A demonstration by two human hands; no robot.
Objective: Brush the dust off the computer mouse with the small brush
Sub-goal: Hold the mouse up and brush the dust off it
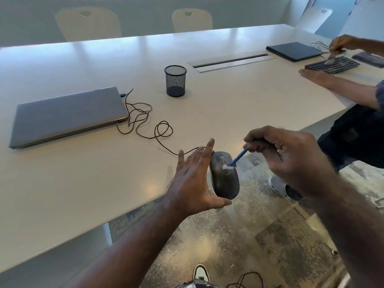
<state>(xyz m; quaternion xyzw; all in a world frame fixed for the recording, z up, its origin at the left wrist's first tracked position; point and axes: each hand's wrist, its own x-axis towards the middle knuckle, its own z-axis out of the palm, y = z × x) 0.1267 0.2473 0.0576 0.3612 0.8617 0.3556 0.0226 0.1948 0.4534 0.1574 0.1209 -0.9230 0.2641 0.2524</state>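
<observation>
Brushing step underway: left hand [193, 179] holds the wired mouse [224, 177] tilted up off the table edge [124, 204], and right hand [291, 156] pinches the blue brush [236, 160], bristles on its top. Next, probably sweep toward the buttons and keep the grip steady.

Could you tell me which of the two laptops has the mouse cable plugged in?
The grey laptop at left; the black laptop sits far right.
</observation>
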